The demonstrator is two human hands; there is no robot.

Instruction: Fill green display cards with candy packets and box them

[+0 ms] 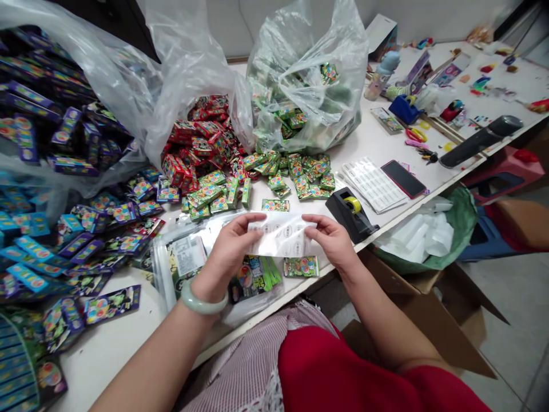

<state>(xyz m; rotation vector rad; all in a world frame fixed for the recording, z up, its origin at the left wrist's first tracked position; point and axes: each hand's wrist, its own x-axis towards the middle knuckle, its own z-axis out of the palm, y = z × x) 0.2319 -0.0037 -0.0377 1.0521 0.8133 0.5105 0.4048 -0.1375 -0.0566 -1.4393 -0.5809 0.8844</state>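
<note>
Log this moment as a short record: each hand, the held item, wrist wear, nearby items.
Left hand: pinches the strip's left end
Right hand: pinches the strip's right end
Held item: translucent label strip, rows of round printed marks
Left wrist: pale green bangle
Nearby: green printed packet, black tape dispenser, smartphone

Packing workshop, by my notes: long workbench (377,143) heaped with packets (300,177), bulging plastic sacks (306,77), tape dispenser (349,214), cardboard carton (429,320).
</note>
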